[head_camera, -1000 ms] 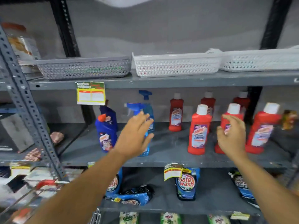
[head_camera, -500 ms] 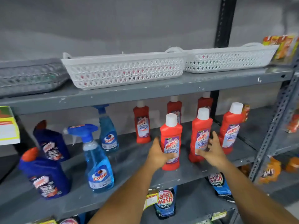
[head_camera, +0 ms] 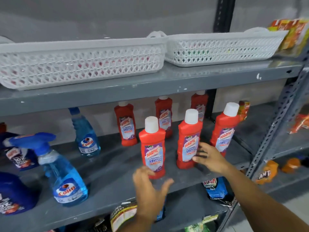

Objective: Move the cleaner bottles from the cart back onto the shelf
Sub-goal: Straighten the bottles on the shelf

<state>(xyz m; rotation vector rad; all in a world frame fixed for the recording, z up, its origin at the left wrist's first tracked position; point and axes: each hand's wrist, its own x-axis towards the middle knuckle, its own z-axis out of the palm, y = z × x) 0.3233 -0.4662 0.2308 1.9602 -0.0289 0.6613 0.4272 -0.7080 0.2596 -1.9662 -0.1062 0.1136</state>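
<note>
Mid shelf (head_camera: 117,185), grey metal: six red Harpic cleaner bottles w/ white caps, all upright. Front row of three: front-left bottle (head_camera: 153,148), front-mid bottle (head_camera: 189,139), front-right bottle (head_camera: 224,129). Back row of three near the wall, e.g. back-left bottle (head_camera: 125,124).

Left hand (head_camera: 148,190) is just in front of the front-left bottle's base, fingers spread, thumb out, gripping nothing; looks like fingertips may graze the bottle's foot, but motion blur makes that unclear. Right hand (head_camera: 210,158) is splayed too, fingertips on or right beside the lower right side of the front-mid bottle, btwn it and the front-right one; no closed grip on anything.

Left part of same shelf: two blue Colin spray bottles (head_camera: 65,178), plus dark blue bottles (head_camera: 13,195) at the frame edge. Shelf above carries two white lattice baskets (head_camera: 80,64). Lower shelf has Safe Wash pouches (head_camera: 215,188).
</note>
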